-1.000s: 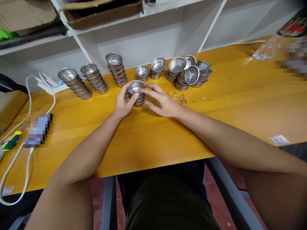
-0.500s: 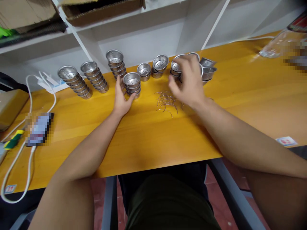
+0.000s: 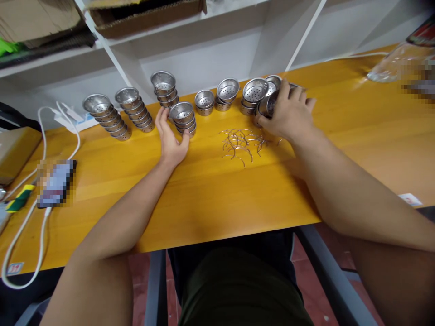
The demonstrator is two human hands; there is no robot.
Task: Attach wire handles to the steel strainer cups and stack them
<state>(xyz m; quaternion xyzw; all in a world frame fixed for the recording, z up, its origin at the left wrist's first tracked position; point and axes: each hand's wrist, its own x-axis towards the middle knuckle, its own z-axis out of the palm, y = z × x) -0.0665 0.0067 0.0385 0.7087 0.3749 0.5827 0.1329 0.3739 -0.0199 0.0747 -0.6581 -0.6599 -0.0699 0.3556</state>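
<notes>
My left hand [image 3: 171, 140] cups a short stack of perforated metal strainer cups [image 3: 184, 118] on the yellow table, thumb on its right side and fingers on its left. My right hand [image 3: 290, 114] reaches into a loose heap of the same cups [image 3: 255, 93] at the back and closes its fingers round a tilted cup [image 3: 267, 105]. A pile of thin wire rings [image 3: 239, 141] lies on the table between my hands.
Three tall leaning stacks of cups [image 3: 106, 117] [image 3: 134, 110] [image 3: 163, 88] stand at the back left, two small stacks [image 3: 204, 101] [image 3: 226, 93] in the middle. A white cable [image 3: 38, 222] and a blurred flat object [image 3: 54, 183] lie left. White shelving [image 3: 217, 40] rises behind the table [image 3: 217, 199].
My right hand left the short stack and moved right and back to the loose heap, closing on a cup. My left hand pushed the short stack slightly back and left.
</notes>
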